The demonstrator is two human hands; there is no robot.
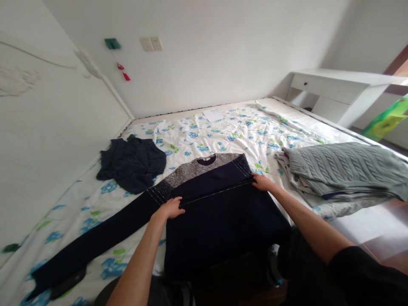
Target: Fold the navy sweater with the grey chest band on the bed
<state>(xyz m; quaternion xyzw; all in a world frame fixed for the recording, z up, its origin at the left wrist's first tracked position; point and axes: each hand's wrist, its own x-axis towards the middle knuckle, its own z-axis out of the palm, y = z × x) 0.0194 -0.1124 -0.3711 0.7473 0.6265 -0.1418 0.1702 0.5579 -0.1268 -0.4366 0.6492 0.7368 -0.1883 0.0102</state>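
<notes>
A navy sweater (219, 221) with a grey marled yoke lies front up on the bed, neckline facing away from me. Its left-side sleeve stretches toward the lower left, while the other sleeve is not seen laid out to the side. Between my hands, a ridge of fabric with a thin white line crosses the chest. My left hand (170, 208) is closed on the sweater near the left armpit. At the right edge, just below the shoulder, my right hand (262, 182) pinches the fabric. The lower hem hangs toward the bed's near edge.
A crumpled dark garment (132, 163) lies at left on the floral bedsheet (194, 136). Folded clothes, topped by a grey cable-knit sweater (344, 165), are stacked at right. A dark flat object (68, 284) lies beside the sleeve. White paper (213, 115) and a white desk (331, 87) are farther back.
</notes>
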